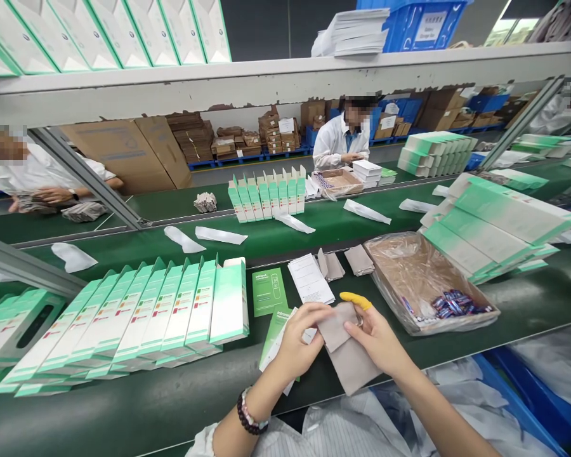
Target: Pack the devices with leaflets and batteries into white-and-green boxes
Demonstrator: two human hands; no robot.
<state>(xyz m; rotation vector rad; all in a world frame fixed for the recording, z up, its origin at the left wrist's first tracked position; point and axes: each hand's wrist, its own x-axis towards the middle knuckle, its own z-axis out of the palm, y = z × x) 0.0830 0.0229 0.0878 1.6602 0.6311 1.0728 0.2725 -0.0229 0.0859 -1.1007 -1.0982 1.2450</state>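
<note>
Both my hands hold a taupe fabric pouch just above the near edge of the green work surface. My left hand pinches its upper left corner, together with green and white leaflets underneath. My right hand grips the pouch's right side; a yellow finger cot covers its index finger. A beaded bracelet sits on my left wrist.
A row of mint-green boxes leans at my left. A green leaflet, a white leaflet and more pouches lie ahead. A lined carton with small packets stands at the right, beside stacked boxes. People in white coats work across the belt.
</note>
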